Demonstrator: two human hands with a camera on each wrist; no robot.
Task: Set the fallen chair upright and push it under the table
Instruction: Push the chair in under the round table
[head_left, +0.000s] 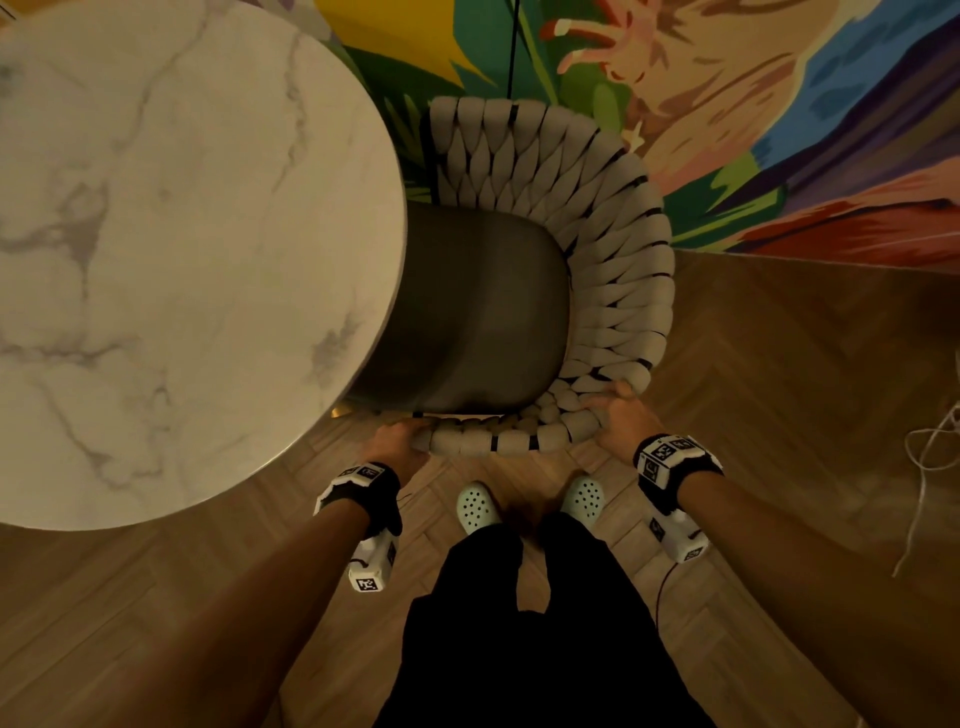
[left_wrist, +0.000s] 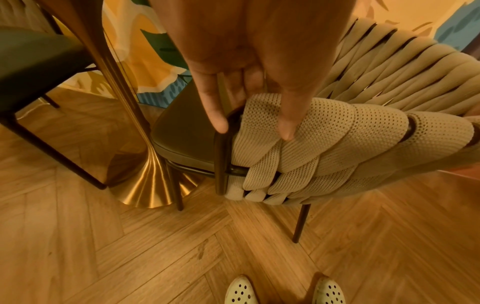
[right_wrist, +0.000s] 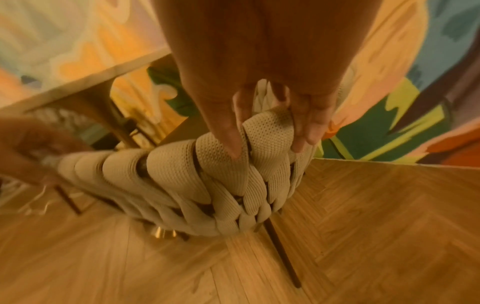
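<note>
The chair stands upright on its legs, with a beige woven backrest and a dark seat. The seat's left part lies beneath the rim of the round marble table. My left hand grips the near left end of the woven rim; its thumb and fingers curl over the dark frame. My right hand grips the rim further right, fingers wrapped over the weave. In the wrist views my left hand and right hand sit on top of the rim.
The table's gold pedestal base stands just left of the chair's front leg. A second dark-seated chair is beyond it. A painted wall runs behind. A white cable lies on the wood floor at right. My feet are close behind the chair.
</note>
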